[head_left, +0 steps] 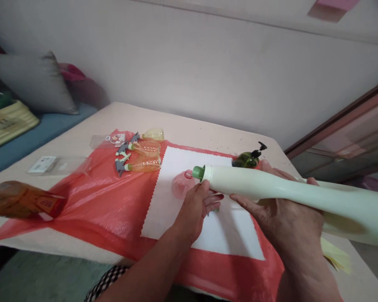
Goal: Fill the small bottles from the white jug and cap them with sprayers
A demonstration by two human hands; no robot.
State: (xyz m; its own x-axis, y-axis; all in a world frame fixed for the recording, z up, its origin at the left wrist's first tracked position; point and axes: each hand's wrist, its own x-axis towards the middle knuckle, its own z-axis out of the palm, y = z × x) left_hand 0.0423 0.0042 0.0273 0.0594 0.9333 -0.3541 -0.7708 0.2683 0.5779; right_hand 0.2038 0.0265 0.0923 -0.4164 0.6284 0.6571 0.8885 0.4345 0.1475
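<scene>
Your right hand [282, 212] wraps the pale green bottle [290, 195] from below, fingers curled on its body; the bottle lies nearly level, its green nozzle [199, 172] pointing to 9 o'clock. Your left hand [197, 207] rests beneath the neck, fingertips touching it; you cannot tell whether it pinches. A pink funnel [182, 184] stands on the white cloth [173, 193], just at 9 o'clock of the nozzle. Three spray bottles [141, 155] lie at 10 o'clock.

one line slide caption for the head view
Both hands tilt a pale green bottle toward a pink funnel.
</scene>
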